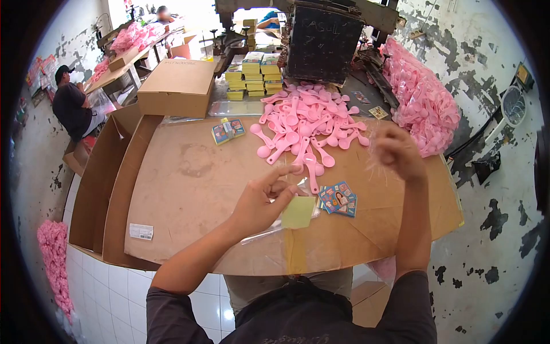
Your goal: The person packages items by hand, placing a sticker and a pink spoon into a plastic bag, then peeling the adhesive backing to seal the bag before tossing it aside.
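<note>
My left hand (pixel 264 199) is over the middle of the cardboard-covered table, its thumb and fingers pinching a pale yellow-green card (pixel 297 212). Clear plastic film (pixel 303 184) shows beside those fingertips. Raised on the right, my right hand (pixel 398 152) is blurred, with curled fingers; thin clear plastic (pixel 375 163) hangs from it. Between the hands lies a small stack of blue printed cards (pixel 339 199). Just beyond is a heap of pink plastic scoops (pixel 306 117), one (pixel 311 169) pointing toward me.
A banded bundle of cards (pixel 228 131) lies left of the scoops. Behind stand yellow card stacks (pixel 253 74), a closed carton (pixel 176 86) and a black machine (pixel 322 43). Bagged pink scoops (pixel 421 100) fill the right. Another person (pixel 74 103) sits far left.
</note>
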Tool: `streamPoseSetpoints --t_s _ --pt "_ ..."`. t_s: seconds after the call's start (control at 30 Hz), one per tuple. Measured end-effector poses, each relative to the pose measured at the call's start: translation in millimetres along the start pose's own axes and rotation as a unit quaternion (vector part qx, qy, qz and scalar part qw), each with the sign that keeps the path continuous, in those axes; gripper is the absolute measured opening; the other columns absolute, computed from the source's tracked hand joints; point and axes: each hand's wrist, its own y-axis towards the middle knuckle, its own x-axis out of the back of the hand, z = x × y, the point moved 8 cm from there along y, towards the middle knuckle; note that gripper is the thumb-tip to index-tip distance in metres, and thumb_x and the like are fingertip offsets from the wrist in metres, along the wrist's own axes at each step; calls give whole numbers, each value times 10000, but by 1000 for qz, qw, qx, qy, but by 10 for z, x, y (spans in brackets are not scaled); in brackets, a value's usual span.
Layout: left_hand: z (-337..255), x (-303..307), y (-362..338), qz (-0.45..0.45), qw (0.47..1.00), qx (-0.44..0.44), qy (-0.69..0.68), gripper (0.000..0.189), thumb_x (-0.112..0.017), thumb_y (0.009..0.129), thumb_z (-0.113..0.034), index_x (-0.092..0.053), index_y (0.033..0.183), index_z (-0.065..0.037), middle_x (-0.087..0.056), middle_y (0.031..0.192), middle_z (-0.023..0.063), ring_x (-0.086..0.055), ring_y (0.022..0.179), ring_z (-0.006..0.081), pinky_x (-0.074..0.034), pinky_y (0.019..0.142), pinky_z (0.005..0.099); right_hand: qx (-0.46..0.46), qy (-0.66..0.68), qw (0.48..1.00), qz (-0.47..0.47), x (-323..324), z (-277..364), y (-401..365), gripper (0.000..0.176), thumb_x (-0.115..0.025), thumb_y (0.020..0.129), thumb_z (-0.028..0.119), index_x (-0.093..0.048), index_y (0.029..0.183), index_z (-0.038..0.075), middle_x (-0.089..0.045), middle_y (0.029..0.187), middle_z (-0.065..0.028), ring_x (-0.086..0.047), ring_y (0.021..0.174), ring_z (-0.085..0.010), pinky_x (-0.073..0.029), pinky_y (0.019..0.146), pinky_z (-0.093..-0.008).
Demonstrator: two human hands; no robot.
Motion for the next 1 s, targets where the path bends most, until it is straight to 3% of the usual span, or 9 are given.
streamPoseSetpoints --t_s 0.13,0.23,0.33,0.4,0.47,0.53,0.6,0.73,1.0 --pt "34 29 29 -12 1000 6 -11 432 -584 1050 -77 -477 1463 -8 -774 1061 134 -700 983 119 -538 888 288 56 -192 952 -233 1498 -584 -95 257 -576 1000 114 -618 1232 12 -695 891 -75 -699 853 -199 -539 800 -322" --pt "71 29 39 -21 1000 1 -2 435 -578 1058 -88 -463 1465 9 -771 1062 132 -704 983 123 -541 897 289 125 -439 844 -281 1353 -428 -285 338 -627 979 147 -608 1286 8 -694 1012 -125 -691 953 -233 -536 840 -359" --pt "154 20 65 -26 999 4 -22 430 -575 1064 -106 -461 1459 23 -769 1055 132 -709 992 131 -545 912 293 183 -652 671 -301 945 -360 -420 428 -678 958 181 -598 1340 4 -693 1133 -175 -683 1052 -268 -534 880 -396" --pt "245 29 88 -20 999 14 -41 423 -577 1067 -118 -470 1449 29 -767 1057 133 -712 998 139 -550 920 298 61 -398 884 -237 358 -267 -253 429 -691 970 230 -610 1331 12 -682 1160 -155 -662 1047 -250 -531 865 -374" --pt "224 6 90 -25 998 20 -58 418 -583 1064 -112 -487 1444 31 -761 1083 125 -700 1001 122 -547 902 279 78 -264 961 -11 -538 -154 -172 394 -692 982 246 -633 1311 37 -691 1085 -102 -660 980 -218 -534 833 -349" --pt "219 -8 92 -28 997 20 -66 404 -588 1062 -112 -508 1430 35 -755 1106 124 -696 1007 119 -551 894 271 107 -142 981 73 -1136 -88 -204 329 -697 985 175 -641 1274 27 -685 1033 -55 -660 930 -151 -532 791 -297" --pt "232 -4 93 -28 997 15 -67 383 -592 1062 -120 -532 1405 40 -749 1125 130 -700 1015 127 -561 898 274 97 -101 986 85 -1304 -202 -158 305 -705 972 111 -641 1253 12 -680 1024 -46 -654 908 -116 -530 780 -269" --pt "200 22 102 -27 995 23 -91 347 -617 1052 -128 -588 1353 42 -743 1126 129 -703 1015 138 -578 894 290 61 -27 993 97 -1260 -334 -21 289 -712 958 39 -629 1228 -21 -674 1026 -41 -649 909 -84 -532 768 -239" --pt "290 67 98 -43 997 26 -60 289 -679 1017 -132 -678 1253 33 -752 1114 107 -701 1008 137 -586 890 293 26 63 996 60 -1187 -492 -15 137 -677 983 21 -703 1111 -22 -705 994 -40 -669 916 -96 -541 800 -263"
